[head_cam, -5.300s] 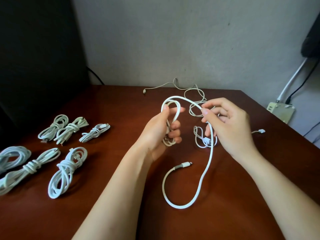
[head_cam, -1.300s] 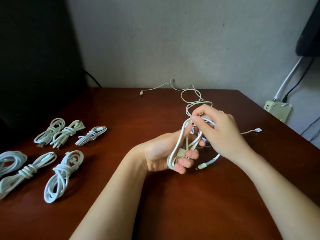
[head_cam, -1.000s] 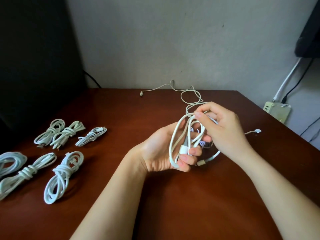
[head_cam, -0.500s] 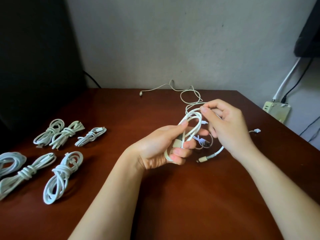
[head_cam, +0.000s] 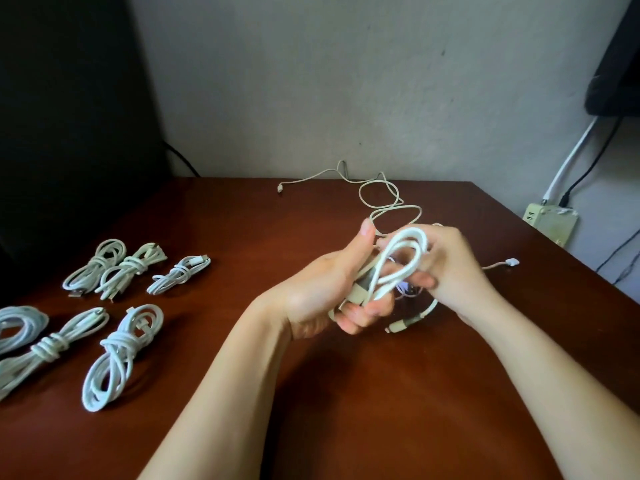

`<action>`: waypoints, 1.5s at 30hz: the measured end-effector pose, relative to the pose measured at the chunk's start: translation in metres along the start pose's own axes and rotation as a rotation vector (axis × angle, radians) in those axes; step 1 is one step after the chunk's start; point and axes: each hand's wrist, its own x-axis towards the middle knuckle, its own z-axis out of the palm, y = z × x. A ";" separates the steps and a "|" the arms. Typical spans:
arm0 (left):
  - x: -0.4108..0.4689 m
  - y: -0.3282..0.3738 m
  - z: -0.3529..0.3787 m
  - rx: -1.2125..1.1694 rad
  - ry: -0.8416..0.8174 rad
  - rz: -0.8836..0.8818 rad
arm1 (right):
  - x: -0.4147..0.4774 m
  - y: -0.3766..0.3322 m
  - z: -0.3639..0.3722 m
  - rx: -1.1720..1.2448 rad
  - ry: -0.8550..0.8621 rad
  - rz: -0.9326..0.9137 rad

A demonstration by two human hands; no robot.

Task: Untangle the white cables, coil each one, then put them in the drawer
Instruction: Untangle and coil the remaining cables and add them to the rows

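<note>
Left hand (head_cam: 325,289) grips the white cable (head_cam: 410,232) at its lower end, right hand (head_cam: 450,265) pinching the top loops.

Forearms forward — left hand (head_cam: 323,294) curled, thumb up; right hand (head_cam: 450,268) curled.

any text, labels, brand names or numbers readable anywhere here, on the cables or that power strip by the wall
No text can be read anywhere in this view.
half-coiled white cable: plain, no print visible.
coiled cables on the left of the table: no labels visible.
power strip by the wall on the right: any marking is too small and blurred to read.
</note>
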 end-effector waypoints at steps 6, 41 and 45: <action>0.002 0.003 -0.008 -0.114 0.350 0.126 | -0.002 0.002 0.002 -0.315 0.140 -0.179; 0.015 -0.018 -0.008 1.032 0.622 0.091 | -0.005 -0.002 -0.002 -0.661 0.193 -0.921; 0.013 -0.016 -0.001 0.872 0.550 0.212 | 0.001 0.005 -0.007 -0.471 0.170 -0.706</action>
